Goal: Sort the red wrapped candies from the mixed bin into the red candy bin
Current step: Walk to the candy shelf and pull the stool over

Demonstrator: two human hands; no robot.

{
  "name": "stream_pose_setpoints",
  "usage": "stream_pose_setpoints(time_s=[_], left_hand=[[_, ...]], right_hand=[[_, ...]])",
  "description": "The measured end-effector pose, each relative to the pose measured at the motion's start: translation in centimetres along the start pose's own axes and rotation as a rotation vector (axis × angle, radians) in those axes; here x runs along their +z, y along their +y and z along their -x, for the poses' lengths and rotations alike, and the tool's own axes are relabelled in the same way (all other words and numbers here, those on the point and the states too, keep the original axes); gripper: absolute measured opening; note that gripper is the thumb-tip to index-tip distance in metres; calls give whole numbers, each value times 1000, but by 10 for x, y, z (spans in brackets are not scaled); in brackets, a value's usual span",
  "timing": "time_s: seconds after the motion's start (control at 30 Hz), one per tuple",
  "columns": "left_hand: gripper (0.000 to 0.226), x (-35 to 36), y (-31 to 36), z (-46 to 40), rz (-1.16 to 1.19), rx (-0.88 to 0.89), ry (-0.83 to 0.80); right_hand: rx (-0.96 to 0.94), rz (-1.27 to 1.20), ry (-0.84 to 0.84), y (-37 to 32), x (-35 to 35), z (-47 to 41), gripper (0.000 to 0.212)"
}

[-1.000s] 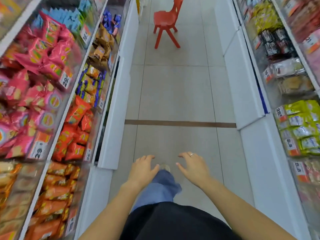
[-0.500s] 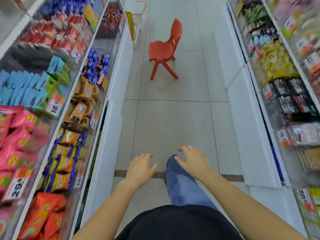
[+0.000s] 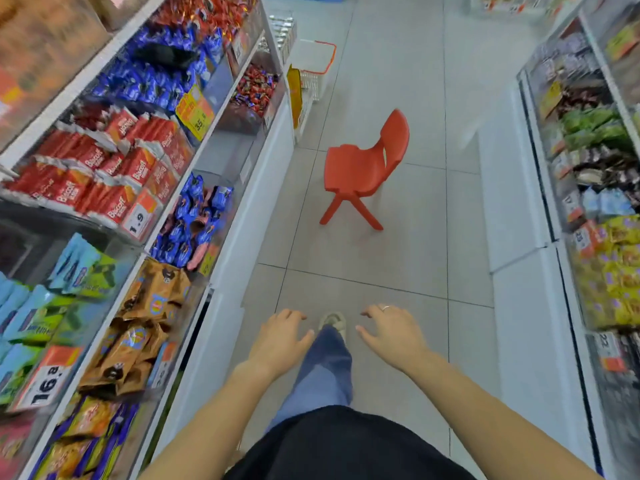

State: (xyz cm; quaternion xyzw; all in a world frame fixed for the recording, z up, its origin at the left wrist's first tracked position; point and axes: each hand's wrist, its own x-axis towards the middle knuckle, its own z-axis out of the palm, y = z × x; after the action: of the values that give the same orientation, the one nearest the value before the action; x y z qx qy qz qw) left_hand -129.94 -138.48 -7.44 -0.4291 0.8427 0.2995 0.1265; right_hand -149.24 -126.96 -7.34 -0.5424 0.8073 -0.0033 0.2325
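Observation:
I stand in a shop aisle with both arms stretched out in front of me. My left hand point(image 3: 278, 339) and my right hand point(image 3: 393, 332) hover above the floor, fingers relaxed and spread, holding nothing. Far up the left shelving, a clear bin point(image 3: 254, 90) holds mixed wrapped candies, red and dark ones together. Above it another bin point(image 3: 204, 12) is filled with red wrapped sweets. Both bins are well out of reach of my hands.
A small red plastic chair point(image 3: 363, 168) stands in the middle of the aisle ahead. A white shopping basket with orange handles point(image 3: 317, 69) sits on the floor beyond it. Snack shelves line the left point(image 3: 114, 174) and right point(image 3: 595, 174) sides.
I have walked forward along the aisle. The red chair and the far candy bins are closer, and the basket has come into view. My hands stay open and empty.

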Motion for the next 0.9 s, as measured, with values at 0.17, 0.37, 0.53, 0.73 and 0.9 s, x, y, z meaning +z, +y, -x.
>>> stream_pose_setpoints(time_s=[0.17,0.37,0.53,0.73,0.9], left_hand=[[45,-74,10,-121,-23,7,-13],[45,-154,9,-237,-114,15,-6],[46,-204,-1,-323,-88,-59,20],[45,-259,-12,-404,-5,-184,25],[44,-298,-32,-460,87,-291,29]], right_hand=[[-5,0,-34,14,-62,-122,42],[-51,57,-61,28,-136,-256,40],[-130,79,-77,34,-175,-372,32],[-221,159,-83,30,-228,-509,36],[-287,246,-166,15,-262,-604,36]])
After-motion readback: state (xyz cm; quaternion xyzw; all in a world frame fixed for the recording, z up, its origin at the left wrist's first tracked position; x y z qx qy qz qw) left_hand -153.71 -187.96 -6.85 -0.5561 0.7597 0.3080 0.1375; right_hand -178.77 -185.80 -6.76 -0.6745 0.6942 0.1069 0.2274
